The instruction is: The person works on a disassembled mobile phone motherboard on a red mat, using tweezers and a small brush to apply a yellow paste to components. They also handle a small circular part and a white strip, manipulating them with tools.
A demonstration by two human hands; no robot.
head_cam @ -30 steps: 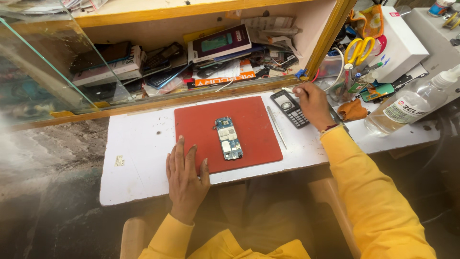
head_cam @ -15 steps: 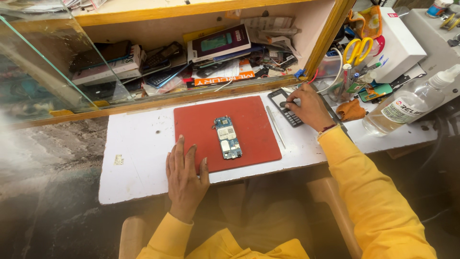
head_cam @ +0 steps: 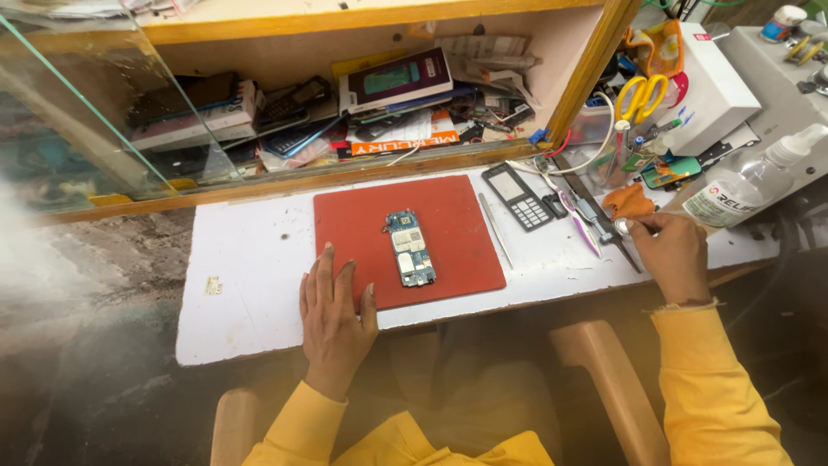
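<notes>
My left hand (head_cam: 332, 315) lies flat and empty on the red rubber work mat (head_cam: 362, 216); the bare blue phone circuit board (head_cam: 409, 248) sits just beyond, untouched. My right hand (head_cam: 668, 255) pinches something small and silvery, which I cannot identify.

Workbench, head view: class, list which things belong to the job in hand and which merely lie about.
In hand:
circuit board
red mat
left hand flat on mat edge
right hand
tweezers

Lying about:
scissors
clear bottle
white box
</notes>
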